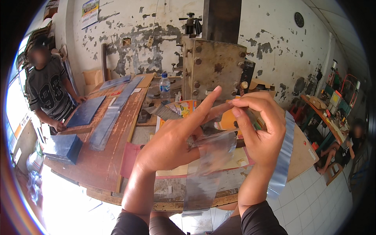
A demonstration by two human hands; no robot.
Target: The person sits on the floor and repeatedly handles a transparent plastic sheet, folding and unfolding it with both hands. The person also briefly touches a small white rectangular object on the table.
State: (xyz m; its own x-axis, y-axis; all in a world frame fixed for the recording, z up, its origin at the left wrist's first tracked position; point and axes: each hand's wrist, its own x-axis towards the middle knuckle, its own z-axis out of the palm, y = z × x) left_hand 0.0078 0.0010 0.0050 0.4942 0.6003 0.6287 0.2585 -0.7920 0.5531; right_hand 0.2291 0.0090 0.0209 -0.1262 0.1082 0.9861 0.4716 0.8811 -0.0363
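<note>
A clear plastic strip (201, 180) hangs between my forearms, its upper part at my left hand and its lower end past the table's front edge. My left hand (176, 137) is closed on it, thumb tucked at the strip and index finger stretched up and right; its other fingers are partly hidden. My right hand (260, 125) is raised beside it, thumb and index tips drawn close together near the left fingers. Whatever lies in that pinch is too small to make out. Behind my right wrist, a bluish plastic strip (282, 156) lies along the worktable's right side.
A heavy metal press (215, 64) stands ahead, a water bottle (165, 88) to its left. On the left board (113, 156) lie long plastic strips (117, 111), a blue sheet (87, 111) and a sheet stack (64, 148). A person (49, 86) stands there; another person (344, 150) sits far right.
</note>
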